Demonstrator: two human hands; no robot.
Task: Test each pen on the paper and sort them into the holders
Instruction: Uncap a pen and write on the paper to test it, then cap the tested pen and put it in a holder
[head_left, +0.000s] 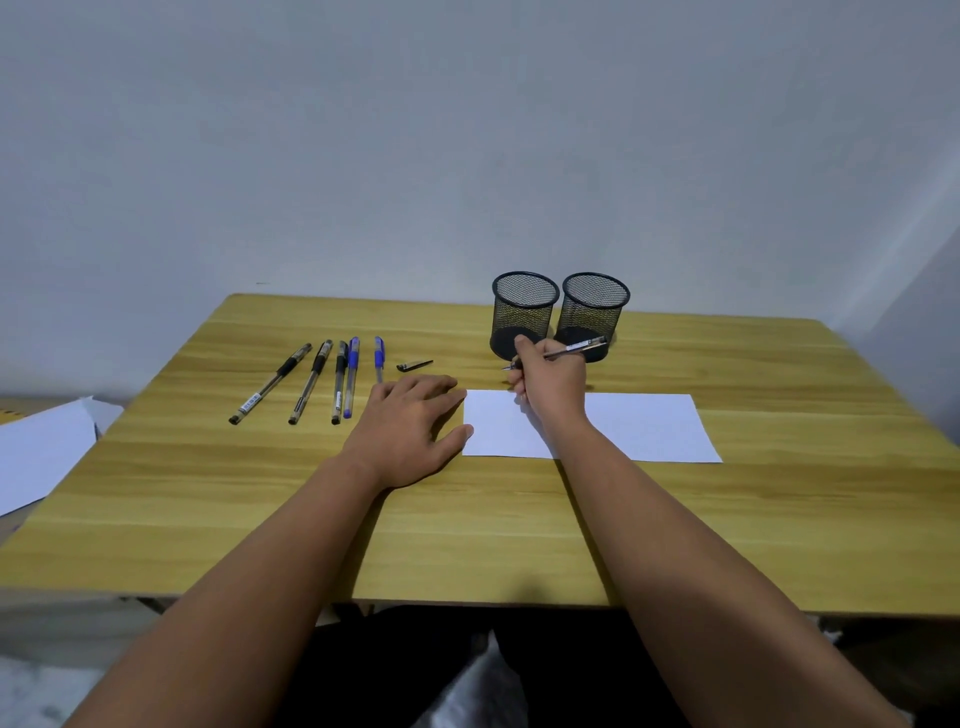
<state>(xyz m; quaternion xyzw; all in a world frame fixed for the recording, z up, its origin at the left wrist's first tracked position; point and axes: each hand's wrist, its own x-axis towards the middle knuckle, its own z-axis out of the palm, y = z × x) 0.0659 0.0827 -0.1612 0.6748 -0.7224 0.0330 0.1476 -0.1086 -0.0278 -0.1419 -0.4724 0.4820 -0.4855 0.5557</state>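
Observation:
My right hand (550, 382) grips an uncapped black pen (576, 349), its tip pointing left just above the far edge of the white paper (649, 428). My left hand (410, 426) lies flat on the table, fingertips touching the paper's left edge. Several capped pens lie in a row at the left: black ones (270, 383) (310, 382) (339, 382) and blue ones (351, 375) (379, 358). A loose black cap (414, 365) lies beside them. Two black mesh holders (523, 312) (593, 314) stand behind my right hand; no pens show inside them.
The wooden table (467, 519) stands against a plain wall. White sheets (41, 452) lie off the table's left side. Dark clothing shows below the table's front edge.

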